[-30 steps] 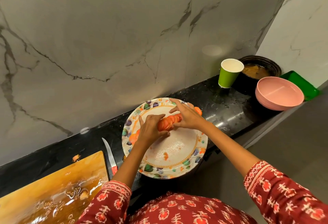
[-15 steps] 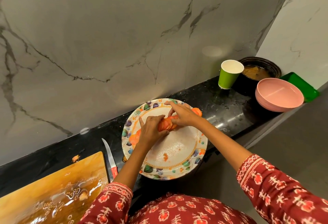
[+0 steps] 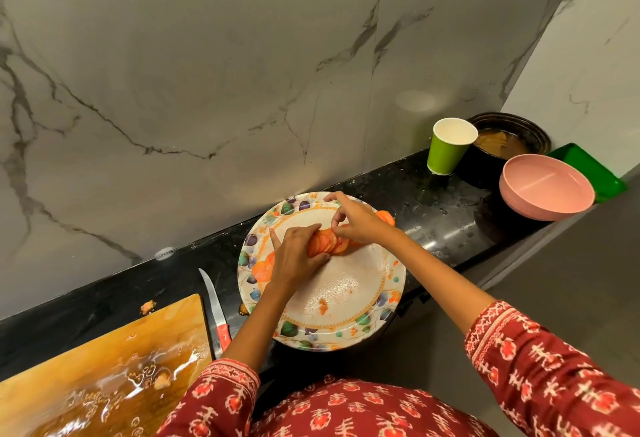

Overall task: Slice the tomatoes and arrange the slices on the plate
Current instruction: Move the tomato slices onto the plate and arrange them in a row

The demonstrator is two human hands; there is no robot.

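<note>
**A:** so which step is this? Looks like the cutting's done: the knife (image 3: 215,308) lies flat on the black desk (image 3: 429,214), between the wet wooden cutting board (image 3: 104,367) and the plate (image 3: 346,329).

**B:** yeah, I'd call it the arranging stage. Left hand (image 3: 292,256) has its grip curled round a stacked bunch of tomato slices (image 3: 327,244) over the far half of the plate, and the right hand (image 3: 356,221) is pinching at the end of the stack, peeling one off I think. A few slices already lie at the left rim (image 3: 261,268) and one at the far right edge (image 3: 386,217).

**A:** next move?

**B:** probably lifting one thin slice free without tearing it, then laying it flat on the rim. They look soft, wet and slippery, so a light pinch.

**A:** plate's round and glossy, leaf-print border, juice smeared in the middle. Desk is speckled polished stone.
</note>
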